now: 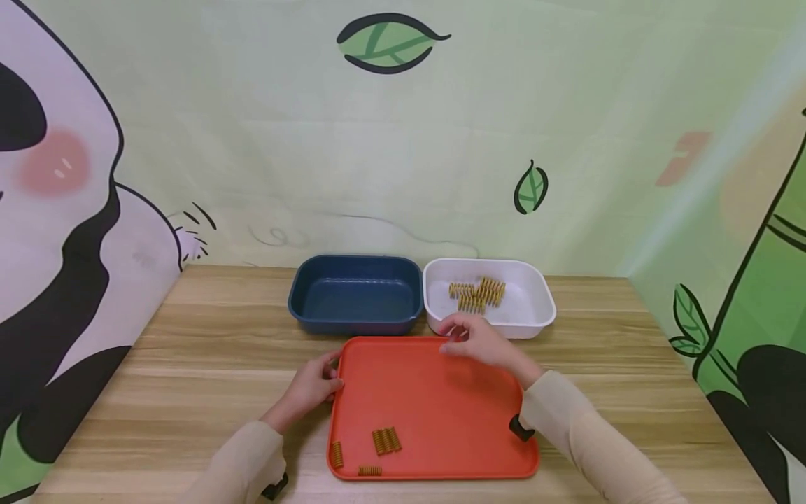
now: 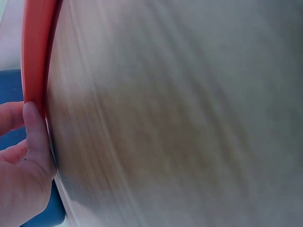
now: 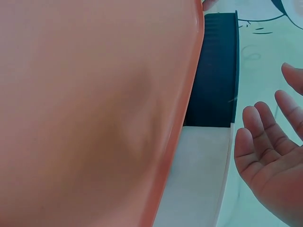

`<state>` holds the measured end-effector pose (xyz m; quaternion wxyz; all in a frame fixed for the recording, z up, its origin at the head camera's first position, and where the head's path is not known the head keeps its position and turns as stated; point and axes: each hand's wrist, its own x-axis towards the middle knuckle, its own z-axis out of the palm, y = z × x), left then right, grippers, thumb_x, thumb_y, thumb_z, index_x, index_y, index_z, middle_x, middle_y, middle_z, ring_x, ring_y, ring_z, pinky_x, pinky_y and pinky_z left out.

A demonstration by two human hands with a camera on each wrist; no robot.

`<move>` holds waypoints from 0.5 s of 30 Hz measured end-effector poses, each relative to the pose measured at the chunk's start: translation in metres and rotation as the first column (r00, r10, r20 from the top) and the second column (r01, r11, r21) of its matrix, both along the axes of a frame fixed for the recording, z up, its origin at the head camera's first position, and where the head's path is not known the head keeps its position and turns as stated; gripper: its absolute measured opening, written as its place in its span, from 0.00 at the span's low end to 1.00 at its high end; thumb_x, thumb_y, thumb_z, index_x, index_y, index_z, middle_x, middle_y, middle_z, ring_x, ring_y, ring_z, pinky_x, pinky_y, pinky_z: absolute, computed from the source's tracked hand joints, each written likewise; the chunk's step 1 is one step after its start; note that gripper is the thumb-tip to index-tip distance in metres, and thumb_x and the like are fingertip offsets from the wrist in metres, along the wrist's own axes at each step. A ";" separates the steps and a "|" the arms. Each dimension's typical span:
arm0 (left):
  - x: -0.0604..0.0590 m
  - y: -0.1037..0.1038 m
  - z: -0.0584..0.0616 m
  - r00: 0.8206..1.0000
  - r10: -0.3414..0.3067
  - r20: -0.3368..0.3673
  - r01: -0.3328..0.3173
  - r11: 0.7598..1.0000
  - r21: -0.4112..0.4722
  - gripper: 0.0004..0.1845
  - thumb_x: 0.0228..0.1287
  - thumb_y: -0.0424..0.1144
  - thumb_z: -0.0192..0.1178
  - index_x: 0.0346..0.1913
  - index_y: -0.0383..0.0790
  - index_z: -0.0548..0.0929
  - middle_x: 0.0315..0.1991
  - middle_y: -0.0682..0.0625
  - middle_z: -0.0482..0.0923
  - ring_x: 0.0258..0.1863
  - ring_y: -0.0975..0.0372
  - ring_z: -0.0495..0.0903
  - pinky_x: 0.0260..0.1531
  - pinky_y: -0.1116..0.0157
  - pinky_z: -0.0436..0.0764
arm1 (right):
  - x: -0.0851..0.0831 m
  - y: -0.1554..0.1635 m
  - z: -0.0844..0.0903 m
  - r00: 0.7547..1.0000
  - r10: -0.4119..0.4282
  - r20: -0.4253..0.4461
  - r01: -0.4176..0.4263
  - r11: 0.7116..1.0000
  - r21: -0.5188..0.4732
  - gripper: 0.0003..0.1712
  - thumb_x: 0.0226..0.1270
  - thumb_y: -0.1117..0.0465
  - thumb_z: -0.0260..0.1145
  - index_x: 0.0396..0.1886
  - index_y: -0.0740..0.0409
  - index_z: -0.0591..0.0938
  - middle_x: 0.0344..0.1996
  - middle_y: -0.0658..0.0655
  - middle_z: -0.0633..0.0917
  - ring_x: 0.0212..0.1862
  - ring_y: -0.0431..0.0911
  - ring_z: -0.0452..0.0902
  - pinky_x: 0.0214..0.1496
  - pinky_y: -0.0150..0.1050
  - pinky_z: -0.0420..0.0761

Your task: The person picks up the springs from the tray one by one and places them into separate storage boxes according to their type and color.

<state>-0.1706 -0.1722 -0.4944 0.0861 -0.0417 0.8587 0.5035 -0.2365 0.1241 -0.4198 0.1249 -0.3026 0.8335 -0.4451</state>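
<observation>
An orange tray (image 1: 441, 399) lies at the middle of the wooden table, with several gold springs (image 1: 386, 439) near its front left corner. My left hand (image 1: 329, 378) holds the tray's left rim (image 2: 35, 56), thumb (image 2: 37, 127) pressed against it. My right hand (image 1: 469, 337) hovers over the tray's far right corner, just in front of the white bin (image 1: 541, 311). In the right wrist view its palm (image 3: 270, 165) is open with the fingers spread and holds nothing. More gold springs (image 1: 477, 292) lie in the white bin.
A dark blue bin (image 1: 355, 318), with nothing seen inside, stands behind the tray, left of the white bin. Illustrated panels close off the back and both sides of the table (image 1: 208, 350). Bare wood shows left and right of the tray.
</observation>
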 end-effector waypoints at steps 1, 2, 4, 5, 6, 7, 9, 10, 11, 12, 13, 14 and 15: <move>0.000 0.000 0.000 1.000 0.000 -0.001 0.000 1.000 0.001 0.30 0.50 0.24 0.58 0.60 0.32 0.66 0.26 0.46 0.69 0.20 0.62 0.68 0.19 0.67 0.75 | 0.003 -0.001 0.004 1.000 0.003 -0.003 -0.003 1.000 0.002 0.14 0.50 0.67 0.66 0.38 0.65 0.78 0.32 0.60 0.79 0.33 0.46 0.72 0.40 0.39 0.75; 0.000 0.000 0.000 1.000 0.000 0.000 0.000 1.000 0.001 0.30 0.50 0.24 0.58 0.60 0.32 0.66 0.26 0.46 0.69 0.20 0.62 0.68 0.19 0.68 0.75 | 0.006 -0.002 0.007 1.000 0.010 -0.008 -0.010 1.000 0.004 0.14 0.51 0.67 0.65 0.39 0.66 0.78 0.32 0.61 0.79 0.33 0.47 0.72 0.39 0.39 0.74; 0.000 0.000 -0.001 1.000 0.001 0.001 -0.001 1.000 0.004 0.30 0.50 0.24 0.57 0.60 0.32 0.66 0.26 0.46 0.69 0.20 0.62 0.68 0.19 0.67 0.75 | 0.013 -0.005 0.014 1.000 0.018 0.001 -0.018 1.000 0.014 0.14 0.51 0.68 0.65 0.39 0.67 0.77 0.32 0.64 0.79 0.34 0.49 0.72 0.39 0.39 0.74; 0.000 0.000 -0.001 1.000 0.001 0.004 -0.001 1.000 0.006 0.30 0.50 0.24 0.57 0.60 0.32 0.66 0.26 0.46 0.69 0.20 0.62 0.68 0.19 0.68 0.75 | 0.016 -0.006 0.017 1.000 0.022 0.012 -0.023 1.000 0.018 0.14 0.51 0.69 0.65 0.40 0.67 0.77 0.33 0.66 0.78 0.34 0.50 0.72 0.39 0.39 0.74; -0.001 0.000 -0.001 1.000 0.002 0.005 -0.002 1.000 0.007 0.30 0.51 0.24 0.57 0.60 0.32 0.66 0.26 0.46 0.69 0.20 0.62 0.68 0.19 0.68 0.75 | 0.018 -0.007 0.018 1.000 0.019 0.023 -0.020 0.999 0.026 0.14 0.51 0.68 0.65 0.40 0.67 0.77 0.33 0.66 0.78 0.34 0.51 0.72 0.40 0.40 0.74; 0.000 0.000 -0.001 1.000 0.002 0.006 -0.002 1.000 0.008 0.30 0.51 0.24 0.57 0.60 0.32 0.65 0.26 0.46 0.69 0.20 0.62 0.68 0.19 0.68 0.75 | 0.019 -0.008 0.017 0.999 0.022 0.031 -0.023 0.999 0.032 0.14 0.52 0.68 0.64 0.41 0.66 0.77 0.33 0.66 0.78 0.34 0.51 0.72 0.40 0.40 0.74; -0.001 0.000 -0.001 1.000 0.002 0.009 -0.002 1.000 0.009 0.30 0.51 0.24 0.57 0.60 0.32 0.65 0.27 0.46 0.69 0.20 0.62 0.68 0.19 0.68 0.75 | 0.017 -0.007 0.010 0.999 0.031 0.035 -0.032 0.998 0.049 0.15 0.53 0.67 0.64 0.41 0.65 0.77 0.34 0.66 0.78 0.34 0.48 0.72 0.39 0.38 0.74; 0.000 0.000 -0.001 1.000 0.003 0.010 -0.003 1.000 0.010 0.30 0.51 0.24 0.57 0.60 0.32 0.65 0.27 0.46 0.69 0.20 0.62 0.68 0.19 0.68 0.75 | 0.016 -0.007 0.005 0.999 0.038 0.031 -0.040 0.998 0.049 0.15 0.52 0.66 0.64 0.41 0.65 0.77 0.34 0.65 0.78 0.34 0.47 0.72 0.39 0.37 0.74; 0.000 0.000 -0.001 1.000 0.003 0.010 -0.003 1.000 0.010 0.30 0.51 0.24 0.57 0.60 0.32 0.65 0.27 0.46 0.69 0.20 0.62 0.68 0.19 0.68 0.75 | 0.014 -0.006 0.000 0.999 0.042 0.027 -0.044 0.998 0.054 0.16 0.52 0.65 0.65 0.42 0.65 0.77 0.34 0.64 0.78 0.33 0.46 0.73 0.39 0.36 0.75; 0.000 0.000 -0.001 1.000 0.003 0.010 -0.003 1.000 0.008 0.30 0.51 0.24 0.57 0.60 0.32 0.65 0.27 0.46 0.69 0.20 0.62 0.68 0.19 0.68 0.75 | 0.013 -0.006 -0.005 0.999 0.047 0.023 -0.049 0.997 0.057 0.16 0.52 0.64 0.65 0.42 0.65 0.77 0.35 0.64 0.78 0.33 0.45 0.73 0.39 0.36 0.75; -0.001 0.000 -0.001 1.000 0.003 0.010 -0.004 1.000 0.007 0.30 0.51 0.24 0.57 0.60 0.32 0.65 0.27 0.46 0.69 0.20 0.62 0.68 0.19 0.68 0.75 | 0.011 -0.006 -0.010 0.998 0.053 0.022 -0.054 0.997 0.059 0.17 0.52 0.63 0.65 0.42 0.65 0.77 0.35 0.64 0.78 0.33 0.45 0.73 0.39 0.36 0.75; -0.001 0.000 -0.002 1.000 0.003 0.009 -0.003 1.000 0.005 0.30 0.51 0.24 0.57 0.60 0.33 0.65 0.27 0.46 0.69 0.20 0.62 0.68 0.19 0.68 0.75 | 0.010 -0.005 -0.014 0.998 0.060 0.017 -0.061 0.996 0.061 0.17 0.52 0.62 0.66 0.42 0.65 0.77 0.36 0.64 0.78 0.33 0.44 0.73 0.39 0.36 0.75; -0.001 0.000 -0.002 1.000 0.003 0.007 -0.003 1.000 0.004 0.30 0.50 0.24 0.57 0.60 0.33 0.65 0.27 0.46 0.69 0.20 0.62 0.68 0.19 0.68 0.75 | 0.009 -0.005 -0.016 0.998 0.065 0.017 -0.066 0.996 0.058 0.18 0.52 0.62 0.66 0.42 0.65 0.77 0.37 0.64 0.79 0.33 0.44 0.73 0.40 0.37 0.75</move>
